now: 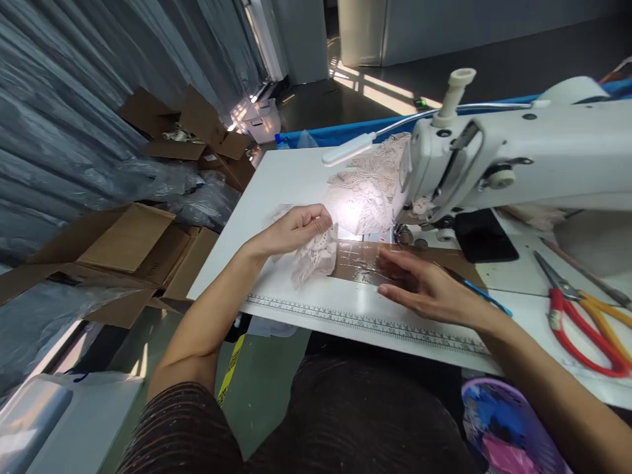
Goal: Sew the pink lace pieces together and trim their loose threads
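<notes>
The big white worktop point(296, 184) holds everything. On its right side stands the white sewing machine point(543, 158), with a little lamp point(350, 150) shining down. Under the light lies a heap of pale pink lace point(365, 197), right up against the machine. In front of the heap is a flat brown card point(360, 260) with shiny tape on it.

The lace piece point(316, 260) sits at the left end of the card, partly on the worktop. The left hand point(296, 230) has its grip closed on the top of it, with the fingers curled over the lace. The right hand point(424, 286) lies flat and open on the card and holds nothing.

The lace looks very light, soft and floppy. It is full of tiny holes, so it could catch on things or tear if pulled hard. It will likely bunch up and not stay flat by itself. A good place to hold it is at an edge or a corner, pinched gently.

Red scissors point(582, 329) lie well off to the right.
</notes>
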`<state>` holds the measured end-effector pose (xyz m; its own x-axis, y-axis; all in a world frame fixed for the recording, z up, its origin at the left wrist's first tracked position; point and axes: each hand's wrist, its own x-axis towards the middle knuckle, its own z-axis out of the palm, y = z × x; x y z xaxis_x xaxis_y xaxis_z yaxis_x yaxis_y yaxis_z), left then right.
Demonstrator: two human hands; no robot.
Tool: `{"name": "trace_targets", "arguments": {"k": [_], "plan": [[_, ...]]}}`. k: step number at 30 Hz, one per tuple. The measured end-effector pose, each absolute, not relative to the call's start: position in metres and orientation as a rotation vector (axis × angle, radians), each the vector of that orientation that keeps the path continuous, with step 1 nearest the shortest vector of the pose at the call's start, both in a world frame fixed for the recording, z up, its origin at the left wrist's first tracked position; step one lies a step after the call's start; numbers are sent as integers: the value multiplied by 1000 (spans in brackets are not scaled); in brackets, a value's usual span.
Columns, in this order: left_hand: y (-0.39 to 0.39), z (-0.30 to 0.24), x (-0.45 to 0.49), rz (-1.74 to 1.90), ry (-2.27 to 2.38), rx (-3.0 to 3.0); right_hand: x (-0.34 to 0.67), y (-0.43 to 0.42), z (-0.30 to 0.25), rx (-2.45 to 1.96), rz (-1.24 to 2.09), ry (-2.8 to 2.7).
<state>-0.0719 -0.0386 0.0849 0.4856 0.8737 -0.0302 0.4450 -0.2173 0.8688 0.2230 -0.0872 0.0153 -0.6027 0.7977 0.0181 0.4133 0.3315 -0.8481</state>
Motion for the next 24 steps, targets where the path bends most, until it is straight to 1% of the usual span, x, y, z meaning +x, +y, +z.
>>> {"name": "trace_targets", "arguments": {"k": [3,6,10,12,14,17,19,24], "plan": [[-51,92,-44,498,901,1884,212,-87,24,-1053,1283,-2034],[-59,98,-30,440,843,1907,206,-88,32,-937,1355,-1959],[-55,96,-32,414,884,1915,213,-87,36,-730,1773,-1931],[-46,88,-37,382,922,1940,221,-82,31,-744,1887,-1871],[-36,76,-41,346,1003,1986,227,-73,24,-885,1872,-1771],[-21,57,-40,279,1135,2031,229,-59,14,-1244,1742,-1605],[-17,47,-33,226,1184,2016,229,-53,11,-1401,1643,-1578],[-20,40,-19,232,1309,2104,230,-56,21,-1503,1335,-1936]]}}
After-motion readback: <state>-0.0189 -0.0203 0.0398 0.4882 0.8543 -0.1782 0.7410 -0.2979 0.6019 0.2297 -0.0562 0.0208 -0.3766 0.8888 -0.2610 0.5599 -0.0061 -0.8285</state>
